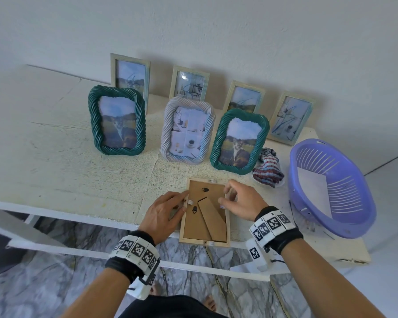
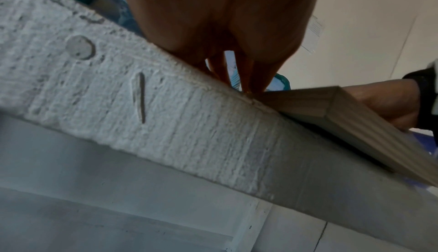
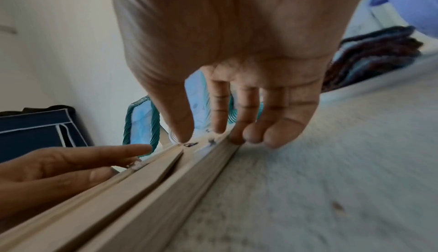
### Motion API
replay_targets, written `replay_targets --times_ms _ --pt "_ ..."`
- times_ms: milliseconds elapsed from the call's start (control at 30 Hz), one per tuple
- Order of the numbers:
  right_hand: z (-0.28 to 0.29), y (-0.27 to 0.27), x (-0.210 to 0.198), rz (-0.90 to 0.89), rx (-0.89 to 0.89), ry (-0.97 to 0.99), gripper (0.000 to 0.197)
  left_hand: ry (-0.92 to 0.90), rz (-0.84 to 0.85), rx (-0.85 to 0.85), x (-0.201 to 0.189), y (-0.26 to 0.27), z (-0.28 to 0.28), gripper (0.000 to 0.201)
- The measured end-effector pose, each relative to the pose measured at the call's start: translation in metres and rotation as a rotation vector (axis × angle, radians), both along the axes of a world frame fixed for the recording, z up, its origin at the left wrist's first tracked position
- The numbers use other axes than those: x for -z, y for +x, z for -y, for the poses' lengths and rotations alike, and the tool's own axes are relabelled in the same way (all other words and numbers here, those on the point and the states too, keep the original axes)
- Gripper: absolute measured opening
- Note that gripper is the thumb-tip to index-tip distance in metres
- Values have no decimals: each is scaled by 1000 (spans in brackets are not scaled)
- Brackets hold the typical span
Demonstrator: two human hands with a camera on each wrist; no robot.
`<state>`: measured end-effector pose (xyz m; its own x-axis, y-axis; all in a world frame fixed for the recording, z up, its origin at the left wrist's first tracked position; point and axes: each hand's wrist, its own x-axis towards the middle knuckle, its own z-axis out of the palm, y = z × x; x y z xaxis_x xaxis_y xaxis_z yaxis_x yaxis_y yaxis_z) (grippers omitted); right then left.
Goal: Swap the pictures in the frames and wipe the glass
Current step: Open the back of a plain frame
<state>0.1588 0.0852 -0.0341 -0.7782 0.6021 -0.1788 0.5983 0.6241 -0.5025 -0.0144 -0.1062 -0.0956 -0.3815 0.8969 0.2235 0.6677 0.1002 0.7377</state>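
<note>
Here, our left hand [image 1: 164,212] presses flat, straight fingers on a retaining tab [image 1: 189,201] at 9 o'clock of the face-down frame [image 1: 205,243]. Our right hand [image 1: 241,200], loosely spread and holding nothing, braces the 3 o'clock rail. Lying face-down keeps the backing [image 1: 191,226] reachable but hides picture and glass. Whether tabs are opening or closing, we cannot tell. The cloth [image 1: 268,171] lies at 2 o'clock.

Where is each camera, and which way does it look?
Head: on the head, looking down at the face-down frame on the table; left hand, right hand show.
Left wrist: under that wrist, facing along the fingers, table edge below.
Right wrist: under that wrist, facing the frame; both hands show.
All three share the frame.
</note>
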Motion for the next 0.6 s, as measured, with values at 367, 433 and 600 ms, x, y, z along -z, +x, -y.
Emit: replay_targets --times_ms 367,433,600 --pt "7 -26 8 86 -2 123 49 0 20 -21 4 -1 -2 51" --pt "8 -23 8 89 -5 118 51 -3 23 -24 4 -1 -2 48" --pt "15 -18 9 108 -22 97 50 -14 25 -25 4 -1 -2 52"
